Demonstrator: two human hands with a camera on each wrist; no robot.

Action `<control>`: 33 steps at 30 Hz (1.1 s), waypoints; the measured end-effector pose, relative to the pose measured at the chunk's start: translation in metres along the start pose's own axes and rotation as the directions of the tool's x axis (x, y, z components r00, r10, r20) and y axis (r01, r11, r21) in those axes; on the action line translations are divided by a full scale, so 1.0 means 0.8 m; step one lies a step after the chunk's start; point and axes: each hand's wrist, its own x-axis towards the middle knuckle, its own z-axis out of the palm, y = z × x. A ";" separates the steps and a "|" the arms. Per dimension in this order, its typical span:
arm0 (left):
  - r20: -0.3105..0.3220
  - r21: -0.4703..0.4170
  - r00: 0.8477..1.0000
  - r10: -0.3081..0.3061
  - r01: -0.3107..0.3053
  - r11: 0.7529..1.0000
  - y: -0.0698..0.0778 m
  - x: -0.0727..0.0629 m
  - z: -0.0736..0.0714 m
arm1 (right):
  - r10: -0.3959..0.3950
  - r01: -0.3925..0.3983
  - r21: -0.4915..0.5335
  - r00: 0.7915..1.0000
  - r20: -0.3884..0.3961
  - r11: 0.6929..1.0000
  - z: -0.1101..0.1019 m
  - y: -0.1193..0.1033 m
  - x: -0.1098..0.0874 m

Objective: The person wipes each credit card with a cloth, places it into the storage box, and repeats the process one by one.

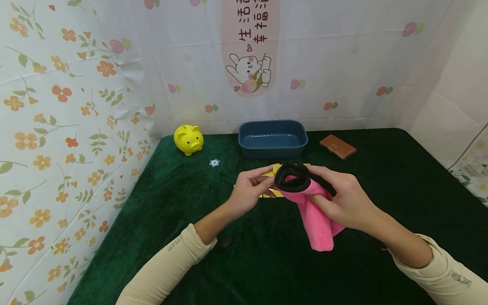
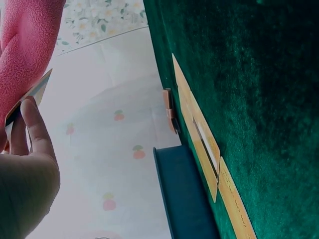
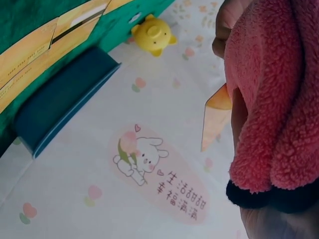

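Observation:
My right hand [image 1: 345, 199] grips a folded pink fleece cloth [image 1: 318, 231] with a black edge, its lower end hanging down. Beside it, my left hand [image 1: 248, 190] pinches a thin gold card [image 2: 41, 92] between thumb and fingers. The card lies against the cloth, which hides part of it; one pointed corner of the card sticks out in the right wrist view. Under the hands, several gold cards [image 2: 197, 129] lie on the dark green cloth-covered table [image 1: 244, 271], mostly hidden by the hands in the head view.
A blue rectangular basin [image 1: 272, 150] stands at the back middle of the table. To its left are a yellow piggy bank [image 1: 188, 140] and a blue-and-white poker chip [image 1: 214, 162]. A brown leather wallet [image 1: 337, 146] lies to its right. Patterned white curtains [image 1: 328, 63] hang behind.

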 end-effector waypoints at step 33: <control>-0.072 -0.257 0.996 -0.059 0.039 0.966 0.001 0.001 0.000 | 0.010 -0.010 -0.235 1.000 -0.002 0.972 0.005 -0.009 0.003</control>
